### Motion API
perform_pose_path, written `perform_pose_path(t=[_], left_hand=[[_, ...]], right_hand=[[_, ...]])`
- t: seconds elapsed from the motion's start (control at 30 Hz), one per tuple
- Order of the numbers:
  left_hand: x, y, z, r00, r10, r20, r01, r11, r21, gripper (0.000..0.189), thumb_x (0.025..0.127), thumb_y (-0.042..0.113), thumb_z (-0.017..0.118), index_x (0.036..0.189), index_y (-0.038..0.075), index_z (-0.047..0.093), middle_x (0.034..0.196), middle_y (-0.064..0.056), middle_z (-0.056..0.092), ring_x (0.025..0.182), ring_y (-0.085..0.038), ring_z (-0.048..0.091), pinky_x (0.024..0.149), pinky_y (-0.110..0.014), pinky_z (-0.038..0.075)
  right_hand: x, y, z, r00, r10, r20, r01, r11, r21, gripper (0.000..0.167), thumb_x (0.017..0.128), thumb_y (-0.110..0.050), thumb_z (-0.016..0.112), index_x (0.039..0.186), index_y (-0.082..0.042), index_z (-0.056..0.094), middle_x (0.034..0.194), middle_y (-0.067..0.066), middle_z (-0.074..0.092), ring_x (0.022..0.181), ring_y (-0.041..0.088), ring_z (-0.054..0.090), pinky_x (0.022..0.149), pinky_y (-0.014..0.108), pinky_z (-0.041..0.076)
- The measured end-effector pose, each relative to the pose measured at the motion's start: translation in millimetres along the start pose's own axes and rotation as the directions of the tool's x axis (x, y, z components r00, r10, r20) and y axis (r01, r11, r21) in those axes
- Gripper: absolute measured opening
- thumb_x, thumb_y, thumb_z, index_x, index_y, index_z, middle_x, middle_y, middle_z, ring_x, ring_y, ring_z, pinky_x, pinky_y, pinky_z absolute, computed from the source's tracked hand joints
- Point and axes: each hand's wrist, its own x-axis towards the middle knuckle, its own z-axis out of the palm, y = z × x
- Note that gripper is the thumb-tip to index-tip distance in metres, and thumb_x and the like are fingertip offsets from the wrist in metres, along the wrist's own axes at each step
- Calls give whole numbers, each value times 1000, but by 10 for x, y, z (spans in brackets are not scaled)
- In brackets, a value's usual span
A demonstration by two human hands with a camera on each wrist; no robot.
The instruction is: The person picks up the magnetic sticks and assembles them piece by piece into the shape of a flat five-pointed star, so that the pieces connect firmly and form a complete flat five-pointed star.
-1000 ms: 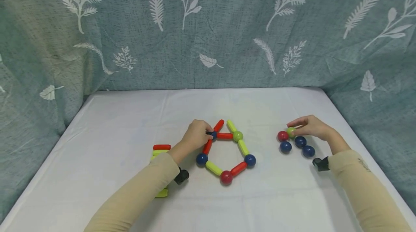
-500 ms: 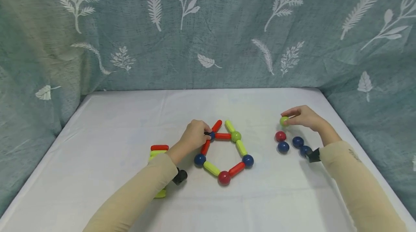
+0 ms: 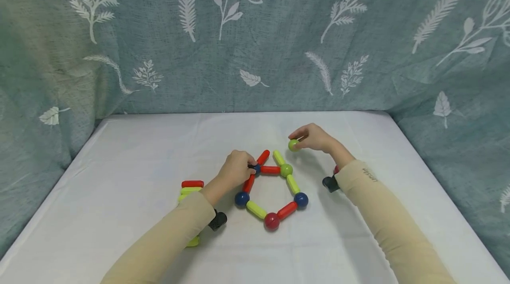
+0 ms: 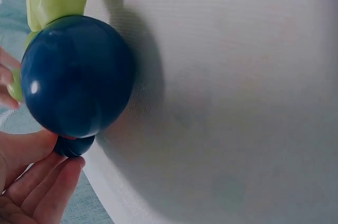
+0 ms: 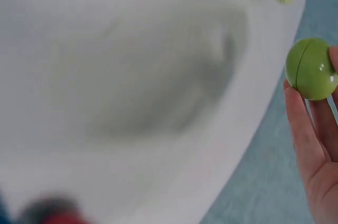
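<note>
On the white table lies a pentagon of red and lime sticks joined by balls. My left hand pinches the dark blue ball at its upper left corner; the left wrist view shows fingertips against that ball behind a nearer blue ball. From the upper corners, a red stick and a lime stick point away with free far ends. My right hand holds a loose lime green ball between thumb and fingers, just beyond the lime stick. In the right wrist view this green ball sits in the fingertips.
A stack of red and lime sticks lies left of the pentagon, partly hidden by the left sleeve. The right sleeve covers most of the loose balls; part of a red ball shows. A patterned cloth hangs behind the table.
My right hand has lifted the green ball from the loose group and carried it left to near the pentagon's top. The left hand keeps its hold on the blue ball.
</note>
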Motion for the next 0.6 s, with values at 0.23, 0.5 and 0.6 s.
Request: perform_pose_path(t=[0.23, 0.5, 0.6], left_hand=[[24, -13, 8, 1000, -2, -2, 2, 1000, 4, 17, 78, 5, 72, 94, 2, 71, 96, -9, 67, 83, -18, 60, 71, -26, 52], [35, -18, 2, 1000, 8, -1, -8, 1000, -5, 16, 78, 6, 71, 94, 2, 71, 97, -10, 67, 84, -18, 60, 72, -26, 52], [24, -30, 1, 1000, 6, -1, -6, 1000, -10, 16, 79, 6, 71, 94, 2, 72, 97, -10, 67, 84, -18, 59, 71, -25, 52]], right_hand=[[266, -141, 220, 1000, 11, -20, -11, 1000, -22, 34, 81, -8, 66, 114, 0, 62, 117, 13, 60, 113, 29, 51, 91, 39, 43], [404, -245, 342, 1000, 1, 21, 1, 998, -68, 31, 82, -4, 65, 112, 2, 63, 117, 16, 59, 113, 28, 52, 91, 35, 43], [435, -275, 397, 999, 1, 50, 4, 996, -91, 30, 82, -5, 65, 111, 1, 64, 117, 15, 60, 112, 27, 52, 91, 33, 43]])
